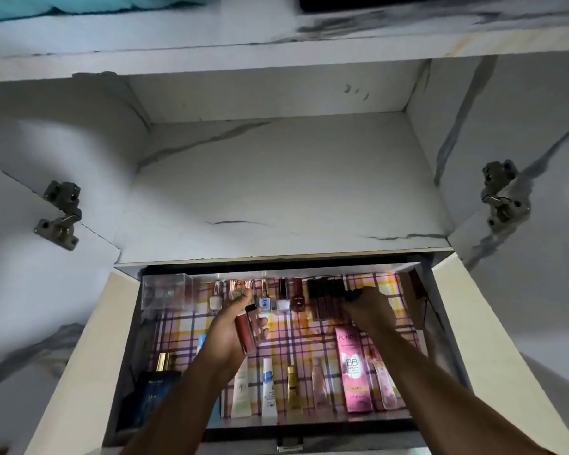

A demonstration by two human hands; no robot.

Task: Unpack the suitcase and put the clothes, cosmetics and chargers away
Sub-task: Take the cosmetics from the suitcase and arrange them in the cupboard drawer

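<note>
Two lip tubes [247,330] lay cupped lengthwise in left hand [235,326], lipstick row [324,298] just right, beside right hand [368,308] pinching a dark cap [353,294].

Two metal hinges [61,214] flank a marble-patterned shelf [276,192], teal cloth [30,6] above

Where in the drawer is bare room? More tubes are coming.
Bare liner lies mid-drawer, between the nail polish row at the back and the tubes at the front. The back row, the front row and the pink box side are crowded.
</note>
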